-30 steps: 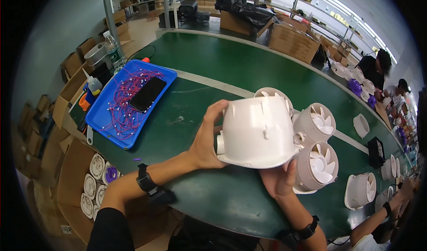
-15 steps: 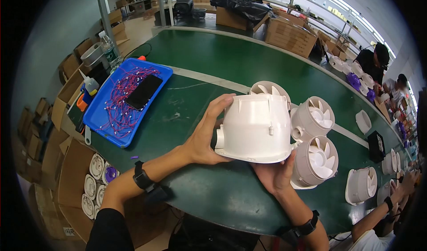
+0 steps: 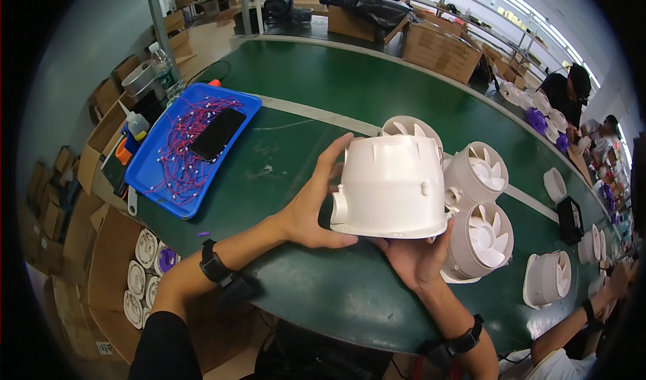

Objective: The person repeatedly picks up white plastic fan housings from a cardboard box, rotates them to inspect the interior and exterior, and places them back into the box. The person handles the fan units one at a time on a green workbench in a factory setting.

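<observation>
Right now, what I see on my feed:

Left hand: my left hand is spread open against the left side of the white fan housing, thumb low near its rim, fingers reaching up its wall.
Right hand: my right hand sits palm-up under the housing, cupping its base from the near side (the fingertips are hidden beneath it, so how far they curl I cannot tell).
Fan housing: a white plastic drum, held just above the green table, roughly centre of view, tilted slightly with a short stub pipe on its left.
Fans on the table: three white round fans with blades showing, one just behind the housing, one to its right, one nearer and right; all sit close together, the nearer two just beside the housing.
More parts: another white fan part lies further right, near a second person's hand.
Blue tray: a blue tray on the left of the table holds a tangle of red wires and a black phone lying on top.
Far side: cardboard boxes stand beyond the far table edge.
Wrists: a black wristband on my left forearm.
</observation>
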Motion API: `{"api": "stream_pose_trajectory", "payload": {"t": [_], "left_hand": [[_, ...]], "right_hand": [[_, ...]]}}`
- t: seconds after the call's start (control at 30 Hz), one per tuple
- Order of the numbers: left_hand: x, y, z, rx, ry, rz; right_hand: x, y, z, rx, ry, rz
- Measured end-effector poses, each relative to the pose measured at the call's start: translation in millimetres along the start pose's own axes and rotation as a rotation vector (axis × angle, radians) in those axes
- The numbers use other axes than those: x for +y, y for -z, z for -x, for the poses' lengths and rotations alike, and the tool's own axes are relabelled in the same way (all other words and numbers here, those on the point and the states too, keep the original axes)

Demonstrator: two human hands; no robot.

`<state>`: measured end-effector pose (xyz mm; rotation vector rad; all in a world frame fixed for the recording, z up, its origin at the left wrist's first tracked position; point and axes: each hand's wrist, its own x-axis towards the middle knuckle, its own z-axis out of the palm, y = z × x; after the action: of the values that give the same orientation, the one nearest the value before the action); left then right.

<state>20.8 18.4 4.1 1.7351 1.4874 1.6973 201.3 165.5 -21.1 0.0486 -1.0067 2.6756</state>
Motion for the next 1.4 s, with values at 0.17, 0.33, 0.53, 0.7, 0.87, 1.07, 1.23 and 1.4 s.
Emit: {"api": "stream_pose_trajectory", "payload": {"t": [0.17, 0.33, 0.53, 0.7, 0.87, 1.07, 1.23, 1.4], "left_hand": [[-3, -6, -8, 0.103, 0.172, 0.373], [-16, -4, -1, 0.137, 0.233, 0.404], [-10, -5, -2, 0.216, 0.268, 0.493], [-7, -5, -5, 0.347, 0.584, 0.865], [-4, -7, -10, 0.287, 0.791, 0.928], [-5, 1, -6, 0.201, 0.766, 0.830], [-12, 15, -1, 0.202, 0.516, 0.814], [-17, 38, -10, 0.001, 0.191, 0.353]], "right_hand": [[-1, 1, -1, 0.055, -0.012, 0.133], [8, 12, -4, 0.056, 0.225, 0.668], [-1, 7, -4, -0.018, 0.134, 0.628], [-3, 4, -3, -0.079, 0.037, 0.623], [-4, 9, 1, -0.029, -0.059, 0.559], [-6, 10, -1, -0.114, -0.078, 0.573], [0, 6, -1, -0.001, 0.114, 0.432], [-31, -2, -9, 0.067, 1.014, 1.331]]}}
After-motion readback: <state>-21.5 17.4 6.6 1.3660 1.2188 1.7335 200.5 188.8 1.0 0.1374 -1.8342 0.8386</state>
